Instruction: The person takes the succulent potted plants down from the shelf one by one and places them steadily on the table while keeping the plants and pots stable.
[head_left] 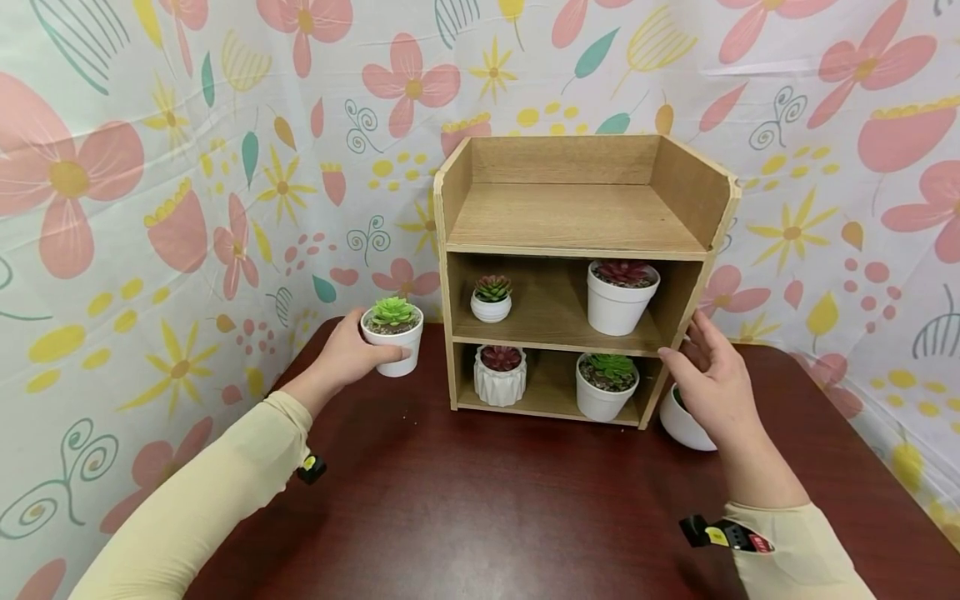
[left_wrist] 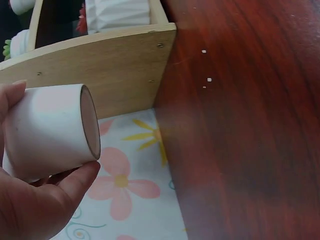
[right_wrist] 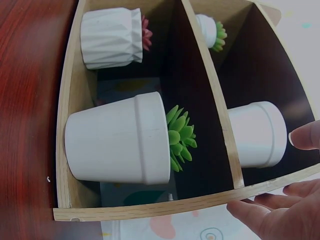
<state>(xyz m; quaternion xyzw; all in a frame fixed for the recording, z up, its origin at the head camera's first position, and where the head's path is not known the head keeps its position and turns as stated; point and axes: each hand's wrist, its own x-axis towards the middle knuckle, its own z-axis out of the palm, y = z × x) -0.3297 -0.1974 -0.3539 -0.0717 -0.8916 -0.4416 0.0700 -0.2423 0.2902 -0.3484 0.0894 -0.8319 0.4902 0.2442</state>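
My left hand (head_left: 347,354) grips a white pot with a light green succulent (head_left: 405,342), held up left of a wooden shelf (head_left: 570,217). The left wrist view shows the pot's side and bottom rim, with a finger and thumb on it. My right hand (head_left: 716,387) holds the shelf's right side panel, fingers outside and thumb at the front inner side. On the middle level stand a small round pot (head_left: 491,309) and a larger pot with a dark red succulent (head_left: 618,304). Below are a ridged pot (head_left: 500,382) and a pot with a green succulent (head_left: 600,398).
Another white pot (head_left: 686,429) stands on the dark red table (head_left: 480,508) right of the shelf, partly behind my right hand. A floral cloth (head_left: 225,167) hangs behind and at the left. Small white specks lie near the shelf's left front.
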